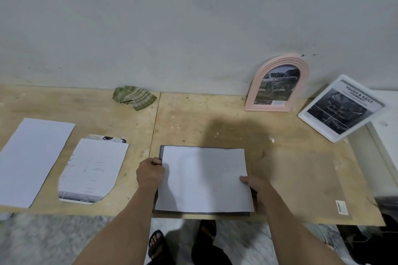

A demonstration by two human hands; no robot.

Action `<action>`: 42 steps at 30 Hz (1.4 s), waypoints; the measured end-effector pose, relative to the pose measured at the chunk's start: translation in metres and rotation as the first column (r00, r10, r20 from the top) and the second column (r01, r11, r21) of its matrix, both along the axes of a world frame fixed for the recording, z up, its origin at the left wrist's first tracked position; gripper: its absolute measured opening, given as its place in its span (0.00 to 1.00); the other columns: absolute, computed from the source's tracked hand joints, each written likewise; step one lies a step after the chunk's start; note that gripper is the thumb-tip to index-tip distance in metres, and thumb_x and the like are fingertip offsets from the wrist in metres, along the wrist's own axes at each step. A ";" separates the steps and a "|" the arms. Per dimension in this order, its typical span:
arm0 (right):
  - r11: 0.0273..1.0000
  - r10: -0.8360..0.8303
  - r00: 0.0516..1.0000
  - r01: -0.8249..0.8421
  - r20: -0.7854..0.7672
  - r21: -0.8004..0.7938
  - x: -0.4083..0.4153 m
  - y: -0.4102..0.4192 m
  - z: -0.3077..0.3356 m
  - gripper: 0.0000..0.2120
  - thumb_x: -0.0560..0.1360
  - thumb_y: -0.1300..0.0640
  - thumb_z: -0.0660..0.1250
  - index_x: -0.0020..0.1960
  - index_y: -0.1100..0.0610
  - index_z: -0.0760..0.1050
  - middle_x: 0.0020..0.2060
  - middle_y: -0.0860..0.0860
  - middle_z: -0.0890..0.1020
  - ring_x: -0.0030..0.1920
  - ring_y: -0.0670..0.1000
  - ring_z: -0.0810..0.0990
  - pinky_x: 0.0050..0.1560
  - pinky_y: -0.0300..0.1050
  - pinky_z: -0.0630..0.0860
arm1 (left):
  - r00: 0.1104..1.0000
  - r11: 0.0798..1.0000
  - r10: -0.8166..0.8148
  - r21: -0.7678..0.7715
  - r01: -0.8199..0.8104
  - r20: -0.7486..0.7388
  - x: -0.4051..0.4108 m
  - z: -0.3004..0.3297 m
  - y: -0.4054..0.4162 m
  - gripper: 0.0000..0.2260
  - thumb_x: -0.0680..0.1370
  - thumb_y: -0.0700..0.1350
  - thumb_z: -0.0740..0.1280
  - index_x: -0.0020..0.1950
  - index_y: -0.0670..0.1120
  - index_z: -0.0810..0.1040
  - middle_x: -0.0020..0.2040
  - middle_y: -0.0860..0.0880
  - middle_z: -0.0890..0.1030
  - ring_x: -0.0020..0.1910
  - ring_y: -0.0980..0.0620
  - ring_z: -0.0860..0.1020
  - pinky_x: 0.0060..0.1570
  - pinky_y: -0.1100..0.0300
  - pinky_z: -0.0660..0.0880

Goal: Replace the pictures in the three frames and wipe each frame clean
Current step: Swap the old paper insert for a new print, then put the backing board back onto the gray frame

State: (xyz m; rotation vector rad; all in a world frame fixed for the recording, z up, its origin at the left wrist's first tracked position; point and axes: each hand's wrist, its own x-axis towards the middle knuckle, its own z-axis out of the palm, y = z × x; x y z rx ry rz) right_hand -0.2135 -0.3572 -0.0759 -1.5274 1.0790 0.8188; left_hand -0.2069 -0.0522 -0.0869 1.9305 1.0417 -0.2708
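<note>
A dark rectangular frame [160, 150] lies flat at the table's front edge with a white sheet [204, 178] lying face down over it. My left hand [149, 173] grips the frame's left edge, fingers curled. At the sheet's right edge my right hand [255, 185] has its thumb on top and its fingers underneath. A pink arched frame [258, 84] with a picture leans on the wall at the back right. Beside it a white frame [342, 107] with a black-and-white print leans tilted. A green striped cloth [134, 97] lies crumpled by the wall.
On the plywood table [193, 118], left side, lie a large blank sheet [32, 161] and a stack of cut prints [94, 170]. A brown backing board [301, 180] lies flat right of the dark frame. My sandalled feet [157, 243] show below the table edge.
</note>
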 end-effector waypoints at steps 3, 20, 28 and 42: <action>0.998 0.027 0.996 -0.023 0.087 -0.055 0.000 0.000 -0.008 0.09 0.76 0.60 0.69 0.52 0.63 0.74 0.50 0.58 0.80 0.43 0.56 0.79 0.42 0.50 0.77 | 1.000 0.999 -0.019 0.044 0.018 0.013 0.002 0.000 -0.006 0.10 0.74 0.34 0.64 0.48 0.47 0.81 0.47 0.50 0.80 0.49 0.46 0.76 0.51 0.60 0.71; 0.740 0.575 0.817 -0.493 0.049 -0.458 -0.025 0.017 0.005 0.16 0.76 0.59 0.62 0.61 0.64 0.74 0.60 0.60 0.76 0.59 0.58 0.76 0.58 0.50 0.73 | 0.945 0.948 -0.317 0.069 0.311 0.084 0.004 0.013 -0.046 0.13 0.77 0.37 0.61 0.58 0.45 0.81 0.60 0.50 0.81 0.51 0.51 0.74 0.50 0.62 0.67; 0.906 0.367 0.891 -0.277 0.268 -0.319 -0.022 -0.018 0.008 0.11 0.74 0.58 0.64 0.53 0.62 0.79 0.50 0.57 0.81 0.52 0.59 0.79 0.54 0.52 0.76 | 0.930 0.929 -0.362 0.106 0.355 0.064 0.008 0.022 -0.122 0.13 0.78 0.37 0.61 0.59 0.45 0.80 0.56 0.48 0.82 0.54 0.45 0.78 0.48 0.60 0.67; 0.725 0.300 0.953 -0.252 -0.035 -0.641 -0.034 -0.281 -0.007 0.25 0.75 0.48 0.66 0.67 0.59 0.66 0.63 0.61 0.71 0.62 0.64 0.70 0.61 0.58 0.68 | 0.595 0.676 -0.711 -0.132 0.725 -0.374 0.020 0.025 -0.336 0.13 0.75 0.49 0.60 0.53 0.48 0.81 0.52 0.51 0.80 0.54 0.43 0.78 0.52 0.56 0.69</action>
